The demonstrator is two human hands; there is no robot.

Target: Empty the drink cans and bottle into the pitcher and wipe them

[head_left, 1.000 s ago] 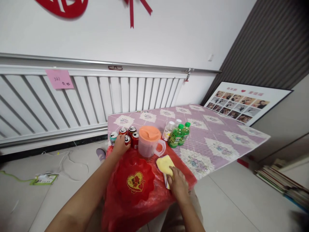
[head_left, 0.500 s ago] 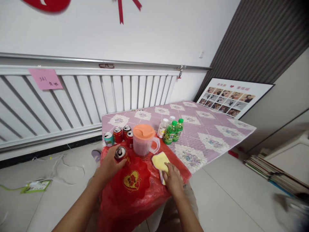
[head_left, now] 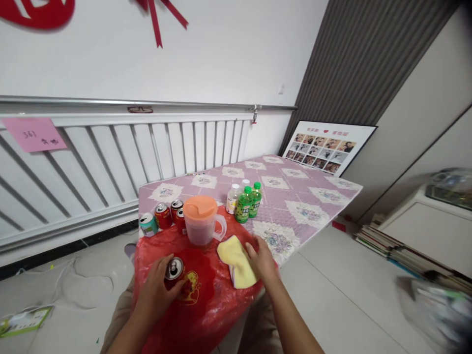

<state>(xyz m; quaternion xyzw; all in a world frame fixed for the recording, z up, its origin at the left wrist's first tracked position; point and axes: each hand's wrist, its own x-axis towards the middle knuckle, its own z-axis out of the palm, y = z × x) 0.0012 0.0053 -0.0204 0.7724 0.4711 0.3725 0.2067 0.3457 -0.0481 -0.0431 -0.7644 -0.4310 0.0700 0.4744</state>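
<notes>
My left hand (head_left: 157, 284) is wrapped round a dark red soda can (head_left: 174, 271), its opened top facing up. The can is over the red scalloped tray (head_left: 201, 290), which bears a gold heart print; whether it touches the tray cannot be told. At the right edge of a yellow cloth (head_left: 239, 268) is my right hand (head_left: 263, 260), thumb and fingers apart, holding nothing. The cloth lies spread on a red plastic sheet (head_left: 230, 306). Behind the tray stands a clear pitcher (head_left: 201, 232) with an orange lid and a handle on its right.
Left of the pitcher stand a teal can (head_left: 148, 224) and several red or dark cans (head_left: 162, 216). To its right are green-capped bottles (head_left: 244, 205) and white-capped bottles (head_left: 232, 199). A floral purple cover (head_left: 275, 211) is on the table; a white radiator (head_left: 169, 147) runs behind.
My left hand has brought the can nearer and over the tray. My right hand has let go of the cloth, which now lies more spread out. The view has turned right.
</notes>
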